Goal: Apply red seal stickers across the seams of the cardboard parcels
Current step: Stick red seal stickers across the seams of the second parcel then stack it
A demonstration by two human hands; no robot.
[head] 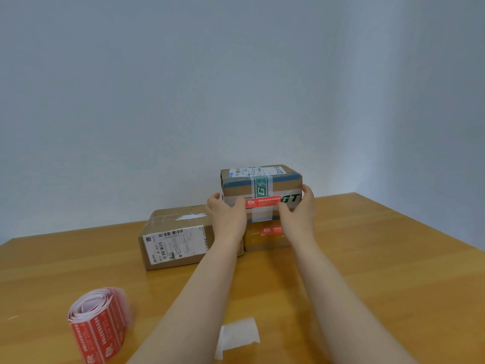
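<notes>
Gripping the top parcel (284, 186) by its ends, the left hand (226, 216) and right hand (299, 209) curl round it, the red seal sticker (263, 202) lying between their thumbs.

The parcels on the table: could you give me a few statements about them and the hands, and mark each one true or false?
1. The left hand and right hand hold the top parcel, one at each end. True.
2. The top parcel has no sticker yet. False: a red sticker lies across its front.
3. The sticker roll sits on the table, touched by neither hand. True.
4. The lower parcel is bare. False: a second sticker shows on its front, between the forearms.
5. The white paper scrap lies on the top parcel. False: it lies on the table, near the person.
</notes>
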